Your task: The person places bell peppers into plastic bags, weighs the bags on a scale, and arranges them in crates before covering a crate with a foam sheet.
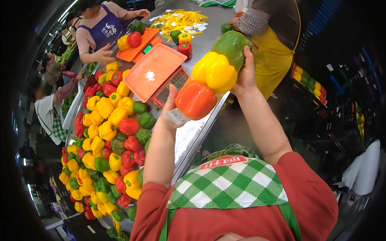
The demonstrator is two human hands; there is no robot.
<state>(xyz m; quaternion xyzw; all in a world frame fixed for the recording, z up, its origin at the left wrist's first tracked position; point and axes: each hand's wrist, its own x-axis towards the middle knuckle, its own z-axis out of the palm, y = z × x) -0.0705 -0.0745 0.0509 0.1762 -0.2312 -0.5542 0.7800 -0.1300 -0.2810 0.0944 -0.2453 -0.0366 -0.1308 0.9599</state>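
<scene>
A yellow net sleeve holds a green bell pepper (230, 45), a yellow bell pepper (214, 72) and an orange-red bell pepper (196, 99) in a row. My right hand (245, 73) grips the sleeve at the green pepper's end. At the orange-red pepper's end, my left hand (170, 110) holds it beside a white printed label (177, 117). Just beyond my left hand stands an orange digital scale (155, 70) with a bare, wet-looking pan. To its left lies a large heap of loose red, yellow and green peppers (105, 132).
Across the metal table (208, 12), a person in a purple apron (108, 30) stands by a second orange scale (144, 45) bearing peppers. Yellow net strips with labels (178, 22) lie beyond. A person in a yellow apron (268, 57) works at right, near crates of peppers (309, 82).
</scene>
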